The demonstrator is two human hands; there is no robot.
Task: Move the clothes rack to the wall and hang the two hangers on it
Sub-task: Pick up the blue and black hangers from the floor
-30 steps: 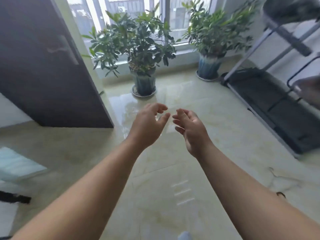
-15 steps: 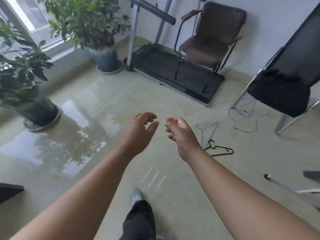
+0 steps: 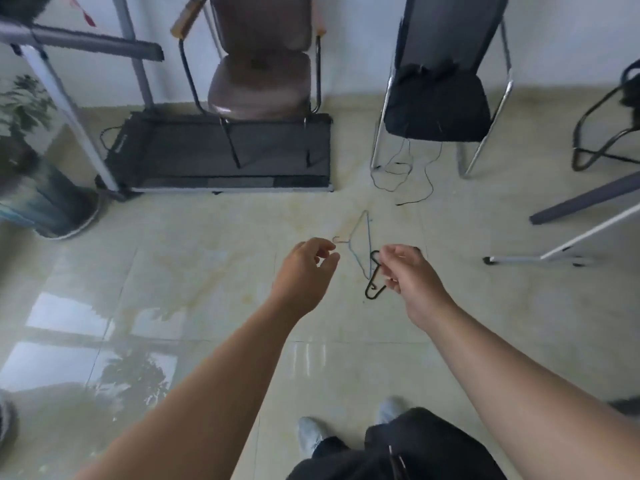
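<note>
Below, on the glossy pale tiled floor — two hangers: a thin light-blue wire hanger and a black plastic hanger, lying just beside each other, possibly overlapping. Left hand: grip half curled, empty, near the wire hanger's hook. Right hand: grip loosely curled, empty it seems, above the black hanger. White metal rack leg — at right, well apart.
</note>
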